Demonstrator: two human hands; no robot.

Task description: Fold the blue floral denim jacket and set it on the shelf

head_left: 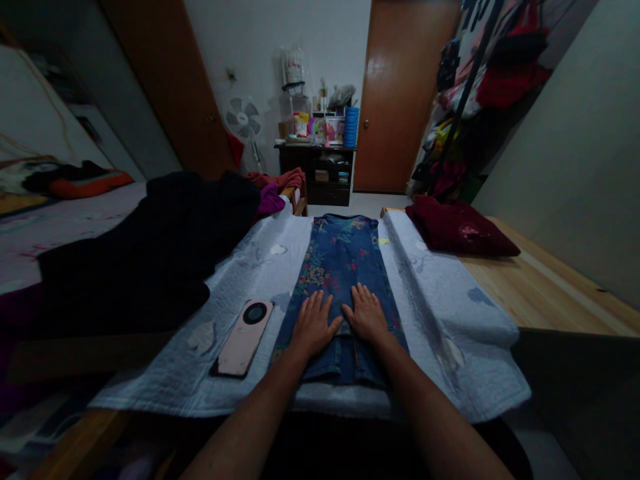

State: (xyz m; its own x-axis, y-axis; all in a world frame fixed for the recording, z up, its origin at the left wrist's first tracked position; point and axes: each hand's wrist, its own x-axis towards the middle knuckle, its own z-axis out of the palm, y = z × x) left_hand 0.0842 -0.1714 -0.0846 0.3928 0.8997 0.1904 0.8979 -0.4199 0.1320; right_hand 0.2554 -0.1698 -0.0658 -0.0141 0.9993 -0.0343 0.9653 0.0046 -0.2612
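Note:
A blue, flower-printed denim skirt point(350, 257) lies flat and lengthwise in front of me, its waistband at the far end and a slit in the near hem. My left hand point(314, 325) rests palm down on its lower left part, fingers stretched out. Beside it, my right hand point(367, 315) lies flat on the same cloth, thumb pointing toward the left one. Neither hand grips anything. Underneath is a pale grey quilted cover point(440, 300) with leaf shapes. A pink phone point(245, 339) with a round black camera ring lies left of the skirt, face down.
Dark clothing point(145, 247) is heaped at left. A folded maroon cloth point(460, 227) sits on the wooden board point(545, 287) at right. Farther back stand a fan point(244, 121), a dark cabinet point(297, 170) and a brown door point(400, 100). Bags and clothes point(515, 80) hang at upper right.

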